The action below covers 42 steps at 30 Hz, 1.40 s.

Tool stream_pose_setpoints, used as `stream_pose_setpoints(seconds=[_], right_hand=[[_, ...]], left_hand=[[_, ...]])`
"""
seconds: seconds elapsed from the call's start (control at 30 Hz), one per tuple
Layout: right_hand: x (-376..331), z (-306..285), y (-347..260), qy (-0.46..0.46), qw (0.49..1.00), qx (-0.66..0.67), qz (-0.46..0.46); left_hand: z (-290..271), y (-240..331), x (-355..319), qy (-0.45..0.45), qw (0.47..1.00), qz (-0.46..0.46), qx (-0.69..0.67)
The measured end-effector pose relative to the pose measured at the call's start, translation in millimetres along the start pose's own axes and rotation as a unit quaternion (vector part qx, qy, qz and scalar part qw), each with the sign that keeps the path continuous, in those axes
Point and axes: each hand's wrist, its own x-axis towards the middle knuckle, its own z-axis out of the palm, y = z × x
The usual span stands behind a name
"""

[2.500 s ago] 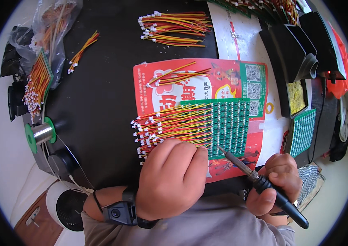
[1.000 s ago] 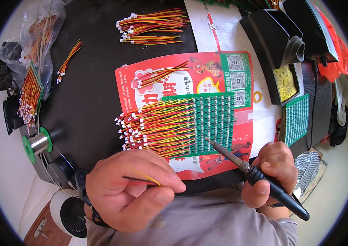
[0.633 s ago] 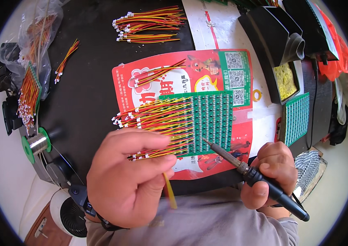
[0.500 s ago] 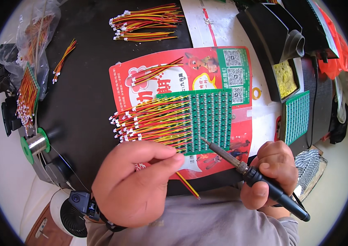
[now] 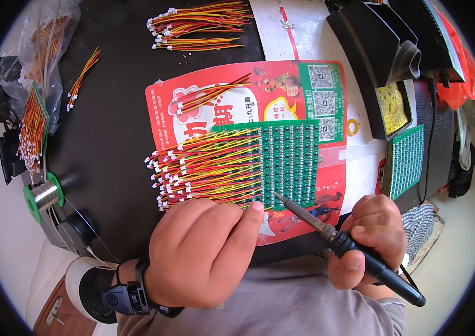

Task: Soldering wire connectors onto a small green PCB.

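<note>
My right hand [image 5: 373, 241] is wrapped round a black-handled soldering iron [image 5: 355, 249]. Its tip points up-left, at the lower part of a green circuit board panel [image 5: 290, 162]. My left hand [image 5: 204, 252] is pinched closed at the panel's lower edge, left of the iron's tip. The red and yellow wire lead seen in those fingers half a second ago is now mostly hidden by them. Rows of wire leads [image 5: 204, 165] with white plugs lie across the panel's left half, plugs to the left. A few loose leads [image 5: 212, 96] rest just above the panel.
Under the panel is a red printed sheet [image 5: 162, 123]. Bundled leads [image 5: 198, 25] lie at the back. On the left are a solder spool [image 5: 44, 197] and bagged leads [image 5: 53, 50]. At right stand an iron holder with yellow sponge [image 5: 392, 109] and stacked green panels [image 5: 407, 162].
My left hand has moved right and turned, bringing its fingertips to the panel's lower edge; the lead's end that stuck out below is out of sight. The iron has barely moved.
</note>
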Motion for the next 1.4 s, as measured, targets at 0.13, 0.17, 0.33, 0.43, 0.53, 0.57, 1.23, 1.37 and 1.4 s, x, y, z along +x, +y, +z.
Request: stream_pose_setpoints(seconds=[0.13,0.17,0.33,0.43,0.53,0.57,1.23,1.37,1.4], right_hand=[[1.1,0.2,0.4,-0.016,1.000,0.001,-0.003],[1.4,0.4,0.2,-0.018,1.000,0.001,-0.003],[3.0,2.2,-0.3,-0.025,1.000,0.001,0.001],[3.9,2.1,-0.2,-0.035,0.999,0.000,0.004],[3.3,3.2,-0.5,-0.038,0.999,-0.002,-0.002],[3.3,3.3,-0.3,-0.038,0.999,-0.002,-0.001],[8.7,4.6,-0.2,-0.063,0.998,-0.021,-0.017],[8.2,4.5,0.2,-0.066,0.998,-0.017,-0.015],[7.6,4.8,-0.2,-0.064,0.998,-0.018,-0.012]], left_hand=[[1.9,-2.5,0.4,0.005,1.000,0.001,0.005],[2.8,-2.8,-0.2,0.003,1.000,-0.002,0.009],[4.7,-3.0,-1.5,-0.005,1.000,-0.014,0.012],[8.5,-3.8,-1.9,0.004,1.000,-0.019,0.001],[8.4,-2.6,-2.3,0.004,1.000,-0.025,-0.004],[8.6,-2.6,-1.7,0.002,1.000,-0.028,-0.005],[7.5,-3.3,-0.8,-0.012,0.999,-0.034,-0.016],[6.3,-2.4,0.2,-0.022,0.999,-0.038,-0.014],[6.0,-2.1,0.1,-0.025,0.999,-0.039,-0.015]])
